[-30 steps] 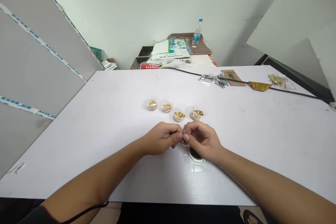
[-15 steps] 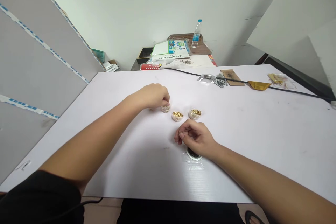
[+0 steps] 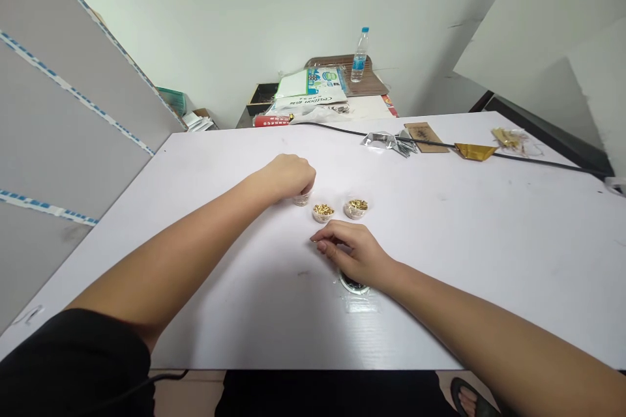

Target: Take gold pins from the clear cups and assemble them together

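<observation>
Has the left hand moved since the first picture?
Yes: forward; the left hand, earlier well short of the leftmost visible cup, is now at it.

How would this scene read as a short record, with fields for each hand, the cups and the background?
Left hand: lowered at a clear cup, grip hidden
Right hand: seems to pinch a small gold piece
Other cups: middle cup and right cup, both holding gold pieces
Partly behind right hand: dark round item, pale rim
Far side of table: black cable, silver packet
Beyond table: bottle
</observation>
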Motion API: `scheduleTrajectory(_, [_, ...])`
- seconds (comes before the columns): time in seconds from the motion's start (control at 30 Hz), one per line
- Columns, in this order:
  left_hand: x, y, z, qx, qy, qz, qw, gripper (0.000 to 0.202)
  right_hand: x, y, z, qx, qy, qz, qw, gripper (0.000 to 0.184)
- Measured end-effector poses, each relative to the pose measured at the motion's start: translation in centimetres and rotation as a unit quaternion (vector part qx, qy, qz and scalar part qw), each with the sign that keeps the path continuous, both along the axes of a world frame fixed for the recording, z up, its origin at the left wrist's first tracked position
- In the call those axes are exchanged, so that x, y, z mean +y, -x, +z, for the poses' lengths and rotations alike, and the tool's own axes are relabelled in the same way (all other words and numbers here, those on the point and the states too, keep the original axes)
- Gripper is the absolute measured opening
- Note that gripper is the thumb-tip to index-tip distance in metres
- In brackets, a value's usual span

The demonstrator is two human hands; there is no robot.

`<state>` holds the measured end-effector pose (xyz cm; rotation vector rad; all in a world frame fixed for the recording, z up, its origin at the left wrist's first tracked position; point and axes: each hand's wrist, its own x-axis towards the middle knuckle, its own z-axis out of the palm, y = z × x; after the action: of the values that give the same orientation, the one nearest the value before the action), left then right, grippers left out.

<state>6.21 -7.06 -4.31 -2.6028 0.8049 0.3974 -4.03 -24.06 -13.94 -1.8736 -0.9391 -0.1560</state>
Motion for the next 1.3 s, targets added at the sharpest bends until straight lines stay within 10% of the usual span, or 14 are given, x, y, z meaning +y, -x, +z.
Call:
scheduleTrajectory(0.23, [1.9,-0.2,0.4,-0.02,0.108,-0.009,0.994,0.024,0.0,0.1,-0.1,0.071,-0.01,0.006,0.997,0.012])
scheduleTrajectory(0.37, [3.8,1.1,0.3,-0.059,0.291,-0.033,0.954,0.02,0.1,0.1,0.1,0.087,0.006,-0.006,0.996,0.012])
scheduleTrajectory(0.6, [4.4,7.3,-4.3,0.095,0.716,0.099,0.684,0.017,-0.2,0.2,0.2,0.145,-0.04,-0.005,0.989,0.018])
scheduleTrajectory(0.87, [2.7,10.4,-8.9,0.238,0.782,0.162,0.554,0.023,0.3,0.6,0.6,0.063,-0.15,0.042,0.986,0.01])
scheduleTrajectory(1.3, [2.6,10.0,-9.4,0.288,0.779,0.201,0.519,0.025,0.1,0.1,0.7,-0.003,-0.051,0.044,0.998,0.009])
